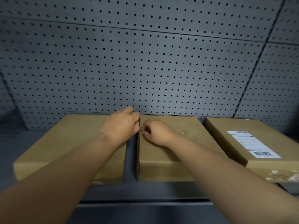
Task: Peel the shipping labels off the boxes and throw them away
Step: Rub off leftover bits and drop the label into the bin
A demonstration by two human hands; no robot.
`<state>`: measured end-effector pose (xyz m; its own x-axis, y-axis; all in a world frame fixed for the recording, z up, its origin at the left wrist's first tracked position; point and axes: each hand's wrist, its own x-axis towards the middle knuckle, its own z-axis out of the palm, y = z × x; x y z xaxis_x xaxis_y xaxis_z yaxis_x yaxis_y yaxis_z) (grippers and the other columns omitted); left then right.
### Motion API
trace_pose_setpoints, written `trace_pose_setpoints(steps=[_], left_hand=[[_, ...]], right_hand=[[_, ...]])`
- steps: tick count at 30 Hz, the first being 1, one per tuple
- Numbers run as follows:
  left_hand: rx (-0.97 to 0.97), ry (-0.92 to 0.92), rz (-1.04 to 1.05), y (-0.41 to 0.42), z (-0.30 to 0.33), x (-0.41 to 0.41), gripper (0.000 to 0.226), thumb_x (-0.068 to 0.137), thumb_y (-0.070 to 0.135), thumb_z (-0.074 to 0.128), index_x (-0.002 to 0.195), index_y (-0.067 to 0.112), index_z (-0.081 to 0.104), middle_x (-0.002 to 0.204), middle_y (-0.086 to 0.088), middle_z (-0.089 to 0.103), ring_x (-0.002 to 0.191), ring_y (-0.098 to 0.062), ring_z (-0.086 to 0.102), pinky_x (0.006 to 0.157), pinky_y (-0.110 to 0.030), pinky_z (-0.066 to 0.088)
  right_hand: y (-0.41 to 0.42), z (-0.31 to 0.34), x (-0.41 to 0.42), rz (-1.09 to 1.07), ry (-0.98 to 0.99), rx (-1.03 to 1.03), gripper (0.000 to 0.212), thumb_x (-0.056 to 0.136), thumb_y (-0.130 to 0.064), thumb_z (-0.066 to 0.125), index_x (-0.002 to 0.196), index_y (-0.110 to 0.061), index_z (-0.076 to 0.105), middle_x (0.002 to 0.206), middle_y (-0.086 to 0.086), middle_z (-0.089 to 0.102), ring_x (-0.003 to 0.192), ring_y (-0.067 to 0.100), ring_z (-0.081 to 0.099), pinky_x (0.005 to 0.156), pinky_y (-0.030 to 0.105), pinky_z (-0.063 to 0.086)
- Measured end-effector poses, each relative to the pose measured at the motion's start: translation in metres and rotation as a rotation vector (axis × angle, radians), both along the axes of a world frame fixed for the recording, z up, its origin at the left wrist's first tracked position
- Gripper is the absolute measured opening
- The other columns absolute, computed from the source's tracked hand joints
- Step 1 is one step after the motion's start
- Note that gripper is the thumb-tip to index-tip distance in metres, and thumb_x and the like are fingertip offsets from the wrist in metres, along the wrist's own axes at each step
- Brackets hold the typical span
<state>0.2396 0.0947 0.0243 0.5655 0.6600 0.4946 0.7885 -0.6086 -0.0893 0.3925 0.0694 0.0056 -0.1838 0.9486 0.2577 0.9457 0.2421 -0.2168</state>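
Observation:
Three flat brown cardboard boxes lie side by side on a dark shelf. The left box (64,143) and the middle box (169,159) show bare tops. The right box (234,138) carries a white shipping label (252,143) with barcodes, stuck flat on its top. My left hand (121,125) reaches over the left box, its fingertips dipping into the narrow gap at the middle box's left edge, where they are hidden. My right hand (157,131) rests on the middle box's top, fingers curled with the tips at that same left edge. I see no label in either hand.
A grey pegboard wall (145,62) rises straight behind the boxes. The dark shelf surface (145,191) runs in front of them to a front edge. The right box's front face has torn, whitish patches (281,174).

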Motion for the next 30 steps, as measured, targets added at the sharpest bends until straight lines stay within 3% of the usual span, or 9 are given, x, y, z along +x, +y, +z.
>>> trace_pose_setpoints(steps=[3, 8, 12, 16, 23, 28, 30], left_hand=[[0.018, -0.001, -0.009, -0.002, 0.000, -0.004, 0.019, 0.089, 0.028, 0.044, 0.091, 0.011, 0.052, 0.092, -0.007, 0.051, 0.075, -0.028, 0.054, 0.060, -0.034, 0.041], [0.046, 0.011, -0.018, -0.004, -0.001, -0.007, 0.019, 0.089, 0.028, 0.044, 0.091, 0.011, 0.052, 0.090, -0.008, 0.054, 0.080, -0.029, 0.054, 0.061, -0.032, 0.035], [0.048, -0.007, -0.056, -0.008, 0.002, -0.004, 0.016, 0.088, 0.024, 0.045, 0.089, 0.010, 0.052, 0.087, -0.010, 0.055, 0.081, -0.030, 0.054, 0.064, -0.035, 0.037], [0.060, -0.026, -0.075, -0.010, 0.005, -0.007, 0.013, 0.087, 0.021, 0.046, 0.086, 0.010, 0.052, 0.080, -0.008, 0.053, 0.077, -0.028, 0.051, 0.062, -0.033, 0.034], [0.092, -0.077, -0.084, -0.011, 0.007, -0.007, 0.016, 0.089, 0.018, 0.042, 0.087, 0.007, 0.054, 0.073, -0.006, 0.045, 0.070, -0.027, 0.048, 0.062, -0.031, 0.028], [0.099, -0.089, -0.100, -0.017, 0.007, -0.003, 0.013, 0.088, 0.017, 0.045, 0.084, 0.009, 0.054, 0.070, -0.003, 0.041, 0.069, -0.028, 0.049, 0.067, -0.032, 0.028], [0.107, -0.091, -0.084, -0.019, 0.007, -0.005, 0.013, 0.089, 0.020, 0.044, 0.083, 0.013, 0.053, 0.070, -0.001, 0.044, 0.070, -0.027, 0.052, 0.076, -0.036, 0.031]], right_hand=[[-0.008, 0.003, 0.016, 0.065, -0.009, -0.010, 0.013, 0.085, -0.017, 0.055, 0.090, -0.010, 0.065, 0.097, 0.009, 0.063, 0.093, 0.023, 0.057, 0.079, 0.024, 0.037], [-0.004, 0.002, 0.024, -0.269, -0.075, -0.003, 0.024, 0.090, -0.017, 0.045, 0.098, -0.004, 0.064, 0.106, 0.016, 0.065, 0.102, 0.032, 0.058, 0.085, 0.033, 0.048], [-0.026, 0.000, -0.014, 0.034, -0.070, 0.062, 0.018, 0.086, -0.019, 0.052, 0.094, -0.008, 0.064, 0.100, 0.013, 0.062, 0.096, 0.030, 0.057, 0.083, 0.033, 0.047], [-0.067, 0.005, -0.002, 0.202, -0.023, -0.031, 0.011, 0.085, -0.026, 0.058, 0.083, -0.016, 0.063, 0.087, -0.004, 0.052, 0.081, 0.013, 0.050, 0.076, 0.027, 0.041], [-0.072, 0.006, 0.029, -0.235, -0.095, 0.058, 0.021, 0.089, -0.024, 0.050, 0.100, -0.011, 0.064, 0.108, 0.010, 0.061, 0.104, 0.026, 0.055, 0.088, 0.031, 0.043], [-0.087, -0.007, -0.010, 0.107, -0.001, 0.071, 0.009, 0.082, -0.018, 0.057, 0.086, -0.013, 0.065, 0.092, 0.008, 0.061, 0.091, 0.024, 0.057, 0.081, 0.032, 0.045], [-0.093, -0.005, 0.005, 0.110, -0.010, 0.032, 0.007, 0.082, -0.020, 0.059, 0.083, -0.016, 0.064, 0.090, 0.003, 0.059, 0.089, 0.020, 0.056, 0.080, 0.030, 0.044]])
